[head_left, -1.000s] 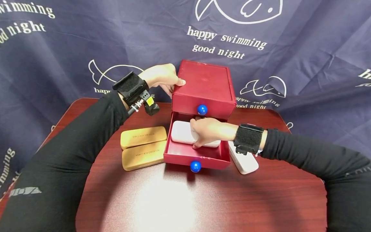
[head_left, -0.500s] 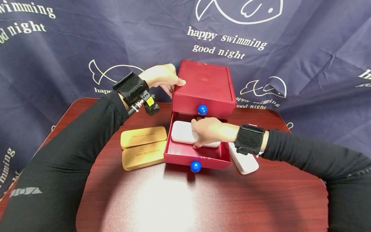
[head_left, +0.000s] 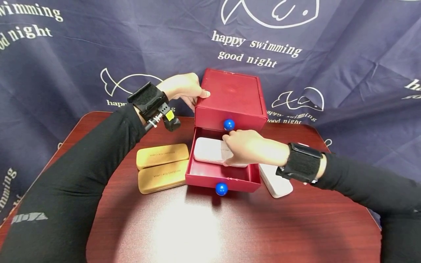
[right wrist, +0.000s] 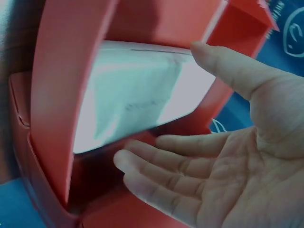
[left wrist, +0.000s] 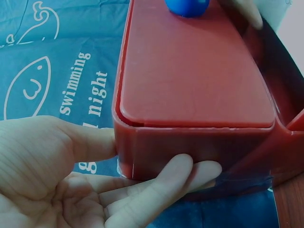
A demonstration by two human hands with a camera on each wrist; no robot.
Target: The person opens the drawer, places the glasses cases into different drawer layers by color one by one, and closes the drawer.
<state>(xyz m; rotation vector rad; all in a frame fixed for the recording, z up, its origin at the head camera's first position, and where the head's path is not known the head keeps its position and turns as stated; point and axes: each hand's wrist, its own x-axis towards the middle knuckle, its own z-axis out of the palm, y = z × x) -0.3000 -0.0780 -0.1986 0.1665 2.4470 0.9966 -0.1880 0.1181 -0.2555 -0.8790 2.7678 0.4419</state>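
Note:
My left hand (head_left: pixel 184 87) holds the left edge of a red two-drawer box (head_left: pixel 231 91), thumb on top and fingers against the side. In the left wrist view, the fingers (left wrist: pixel 175 175) lie along the side wall. The lower drawer (head_left: pixel 200 180) is pulled out, with a white case (head_left: pixel 208 149) lying flat across it. My right hand (head_left: pixel 245 146) is over the case's right part. Seen from the right wrist, its fingers are spread, the thumb close to one edge of the case (right wrist: pixel 137 95), and nothing is gripped.
Two yellow cases (head_left: pixel 162 156) with printed lettering lie side by side left of the drawer. Another white case (head_left: pixel 277 184) lies to the right, partly behind my right wrist. Blue knobs (head_left: pixel 222 189) stick out of both drawers. A dark blue curtain (head_left: pixel 164 33) hangs behind the table.
My right hand has shifted right and slightly up from the white case, uncovering more of its lettering. The case stays in the drawer. My left hand has not moved.

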